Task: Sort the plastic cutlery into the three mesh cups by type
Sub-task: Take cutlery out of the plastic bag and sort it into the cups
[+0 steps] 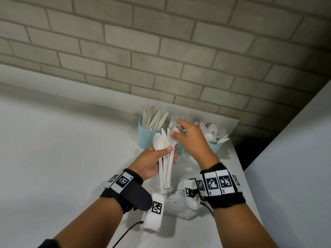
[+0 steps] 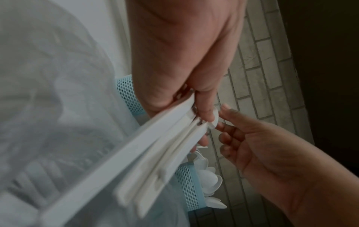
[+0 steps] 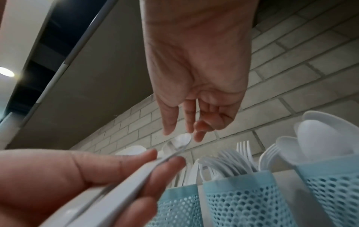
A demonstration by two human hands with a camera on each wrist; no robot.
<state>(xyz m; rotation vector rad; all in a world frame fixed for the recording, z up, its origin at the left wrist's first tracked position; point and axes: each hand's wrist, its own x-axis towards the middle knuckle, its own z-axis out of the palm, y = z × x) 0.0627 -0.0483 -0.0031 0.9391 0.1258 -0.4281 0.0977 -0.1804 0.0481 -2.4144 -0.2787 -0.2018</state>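
Note:
My left hand (image 1: 170, 151) grips a bundle of white plastic cutlery (image 1: 165, 169) upright by the handles, with spoons and knives showing at its top. My right hand (image 1: 176, 128) reaches over the bundle, thumb and fingertips (image 3: 169, 130) spread at the bowl of one spoon (image 3: 182, 140). It holds nothing firmly. Behind stand three light-blue mesh cups. The left cup (image 1: 146, 138) holds knives. The middle cup (image 3: 242, 199) holds forks and is mostly hidden by my hands in the head view. The right cup (image 1: 215, 146) holds spoons.
A crumpled clear plastic bag (image 1: 177, 203) lies on the white table (image 1: 71, 158) under my wrists. A grey brick wall (image 1: 161, 51) rises right behind the cups. The table's right edge (image 1: 238, 163) drops into a dark gap beside the spoon cup.

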